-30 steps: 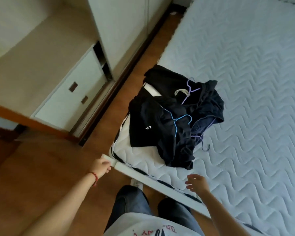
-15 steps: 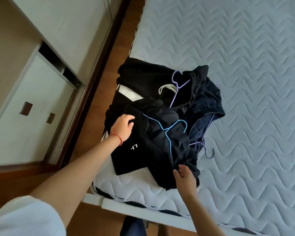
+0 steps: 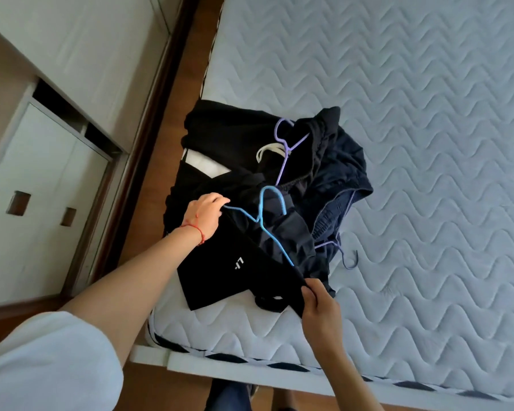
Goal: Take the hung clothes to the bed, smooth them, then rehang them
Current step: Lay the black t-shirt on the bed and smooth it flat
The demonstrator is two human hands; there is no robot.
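On the bed: the pile of dark clothes (image 3: 267,197) is lying near the mattress's corner, at about 7 o'clock on the quilted mattress (image 3: 413,114), every piece bunched and overlapping.
Top garment: a black garment with a small white logo (image 3: 241,274) is sitting at 6 o'clock of the pile, hanging on a blue hanger (image 3: 263,221) whose hook is pointing toward 12 o'clock.
Left hand: the left hand (image 3: 205,216) is gripping the blue hanger's 9 o'clock end, fingers curled round the wire and the cloth there.
Right hand: the right hand (image 3: 318,304) is pinching the black garment's edge at 5 o'clock of the pile, thumb and fingers closing together on the fabric.
Other hangers: a purple hanger (image 3: 288,143) and a white hanger (image 3: 267,151) are lying at 12 o'clock of the pile; a second purple hanger (image 3: 343,250) is poking out at 4 o'clock.
Done: carrying to the bed is looking finished, since the clothes are resting on the mattress.
In hand: judging by the two grips, the first piece is being separated for smoothing.
Left: smoothing of every piece and all rehanging are appearing not yet done.
Surroundings: a white wardrobe (image 3: 57,143) is standing at 9 o'clock across a wooden floor strip (image 3: 187,69).
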